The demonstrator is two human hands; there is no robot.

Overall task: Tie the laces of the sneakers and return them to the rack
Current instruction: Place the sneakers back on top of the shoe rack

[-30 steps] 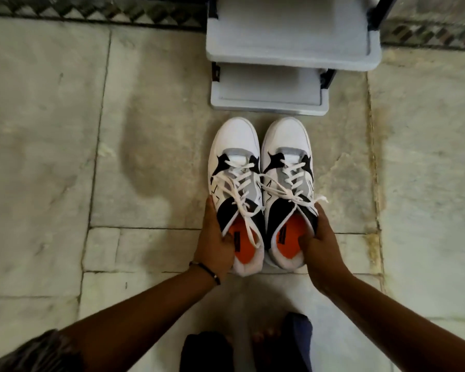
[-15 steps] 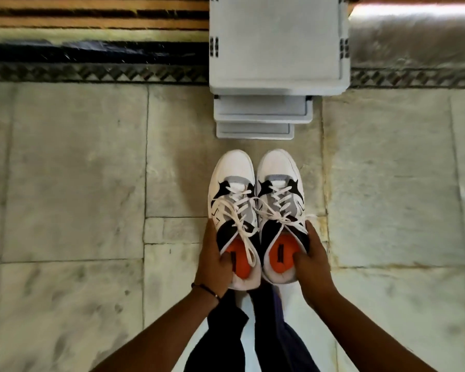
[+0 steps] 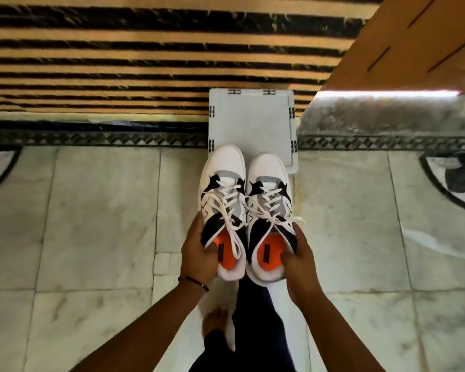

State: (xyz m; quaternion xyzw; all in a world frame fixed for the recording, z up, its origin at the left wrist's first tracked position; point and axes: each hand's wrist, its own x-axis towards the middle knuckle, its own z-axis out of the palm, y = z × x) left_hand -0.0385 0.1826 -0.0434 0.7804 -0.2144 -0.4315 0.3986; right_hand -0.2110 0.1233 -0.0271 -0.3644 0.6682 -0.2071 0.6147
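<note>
**Sneakers held over rack**

Left hand [image 3: 198,253] clamps the left white-black leather sneaker [image 3: 223,210] at its collar, thumb inside. Right hand [image 3: 298,257] grips the right sneaker [image 3: 270,210] likewise. Toes overlap the white plastic rack [image 3: 250,122].

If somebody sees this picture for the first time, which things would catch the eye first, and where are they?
First, the pair of white, black and grey sneakers in the centre, with bright orange insoles, one held at the heel by the left hand, the other by the right hand. Their toes point at the white rack just beyond, seen from above. Behind it, the black-and-tan striped wall fills the top of the view.
</note>
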